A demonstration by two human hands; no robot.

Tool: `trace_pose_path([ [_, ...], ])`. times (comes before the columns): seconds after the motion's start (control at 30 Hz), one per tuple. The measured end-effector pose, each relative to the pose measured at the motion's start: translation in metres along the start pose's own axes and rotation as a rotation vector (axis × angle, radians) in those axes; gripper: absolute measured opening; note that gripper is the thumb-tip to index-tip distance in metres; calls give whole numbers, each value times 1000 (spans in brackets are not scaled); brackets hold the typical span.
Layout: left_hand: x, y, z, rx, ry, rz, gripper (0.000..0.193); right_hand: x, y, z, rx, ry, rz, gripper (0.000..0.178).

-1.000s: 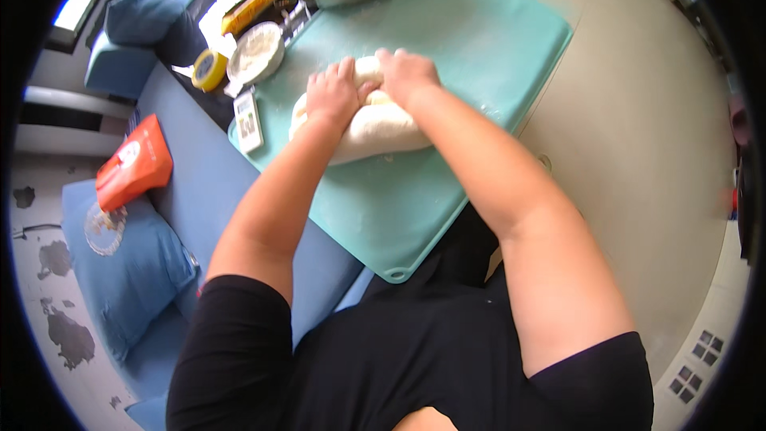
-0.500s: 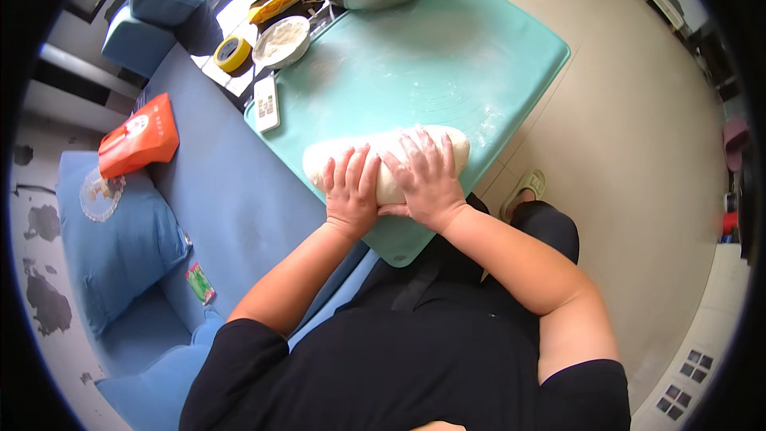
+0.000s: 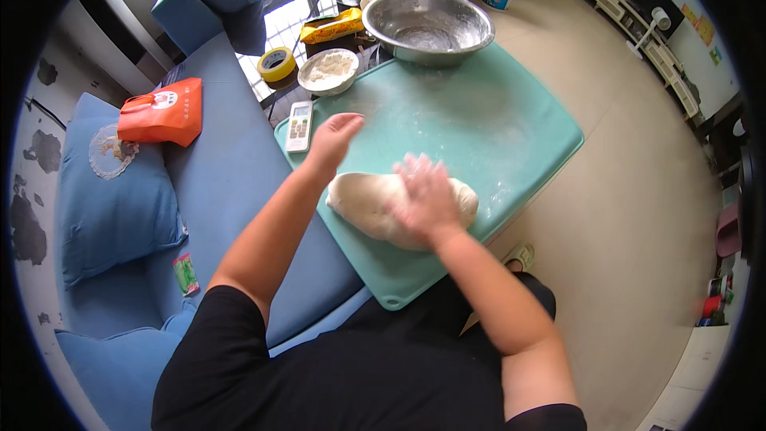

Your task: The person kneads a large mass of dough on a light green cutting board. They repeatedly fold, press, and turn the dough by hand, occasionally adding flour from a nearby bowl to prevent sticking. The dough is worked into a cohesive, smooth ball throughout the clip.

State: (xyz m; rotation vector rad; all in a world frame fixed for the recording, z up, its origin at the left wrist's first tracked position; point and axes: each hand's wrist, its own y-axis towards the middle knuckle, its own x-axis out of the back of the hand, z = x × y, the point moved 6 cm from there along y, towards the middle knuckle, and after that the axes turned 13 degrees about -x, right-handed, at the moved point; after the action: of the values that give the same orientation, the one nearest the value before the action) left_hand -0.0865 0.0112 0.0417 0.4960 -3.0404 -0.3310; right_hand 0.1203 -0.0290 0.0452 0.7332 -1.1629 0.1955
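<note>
A thick, pale lump of dough [image 3: 369, 206] lies near the close edge of the light green board [image 3: 511, 116], its surface uneven. My right hand [image 3: 429, 201] rests on the dough's right part with fingers outstretched, slightly blurred. My left hand [image 3: 335, 142] is raised beyond the dough's left end, apart from it. That hand is seen nearly edge-on, with some fingers hidden; it looks open and nothing shows in it. Flour dusts the board around the dough.
A metal basin [image 3: 431, 28] stands on the board's far edge. Close by are a flour bowl [image 3: 329, 72], a white remote control [image 3: 299, 126], yellow tape [image 3: 276, 65] and a yellow packet [image 3: 331, 26]. A blue sofa [image 3: 231, 168] with an orange bag [image 3: 163, 112] runs along the left.
My left hand has lifted off the dough and moved up and away. My right hand stays on the dough, which looks less evenly shaped. The view has tilted up, showing more of the room.
</note>
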Motion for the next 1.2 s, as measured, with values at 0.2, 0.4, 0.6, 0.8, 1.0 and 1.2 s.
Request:
trace_pose_path([
  [0.2, 68, 80, 102, 531, -517, -620, 50, -20, -6, 12, -33, 28, 231, 68],
  [0.4, 83, 127, 120, 389, -525, -594, 36, -19, -6, 7, -41, 77, 225, 66],
  [0.6, 59, 99, 94, 385, -413, -516, 33, -22, 1, -2, -100, 320, 306, 60],
  [0.8, 6, 25, 29, 361, -385, -234, 35, -13, 41, -41, -561, 1488, 431, 39],
  [1.0, -42, -17, -12, 296, -422, -45, 48, 18, 142, -39, -423, 660, 276, 46],
  [1.2, -65, -24, -31, 223, -353, -83, 78, -15, 151, -12, -633, 665, 544, 49],
])
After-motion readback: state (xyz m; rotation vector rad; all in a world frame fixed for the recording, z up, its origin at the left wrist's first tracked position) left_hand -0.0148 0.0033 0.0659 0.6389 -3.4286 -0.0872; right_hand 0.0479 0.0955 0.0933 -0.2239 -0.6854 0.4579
